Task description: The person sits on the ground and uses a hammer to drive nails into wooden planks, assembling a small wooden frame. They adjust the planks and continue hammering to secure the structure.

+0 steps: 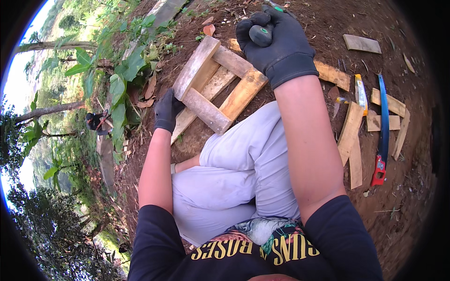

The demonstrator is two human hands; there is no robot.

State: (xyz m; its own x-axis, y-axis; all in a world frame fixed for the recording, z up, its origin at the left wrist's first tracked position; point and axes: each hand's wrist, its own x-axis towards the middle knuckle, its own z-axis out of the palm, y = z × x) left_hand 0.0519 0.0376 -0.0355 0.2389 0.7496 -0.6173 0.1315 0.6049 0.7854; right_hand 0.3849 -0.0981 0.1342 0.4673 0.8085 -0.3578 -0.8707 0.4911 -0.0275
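A small square frame of rough wooden slats (206, 110) lies on the ground before my crossed legs. My left hand (167, 111), in a black glove, grips its left corner; some fingertips are hidden behind the wood. My right hand (281, 42), also gloved, is raised beyond the frame's right side and closed in a fist round a dark-handled tool (260, 36). The rounded handle end shows a green mark, and a bit of metal and green sticks out on the far side. The tool's head is out of sight. A longer plank (185, 124) runs under the frame.
To my right lie a handsaw (383, 119) with blue blade and red handle, a yellow-and-white packet (361, 93) and several loose wood pieces (350, 129). Another short board (362, 44) rests farther off. Leafy plants (124, 77) border the left; a distant person (96, 122) is beyond.
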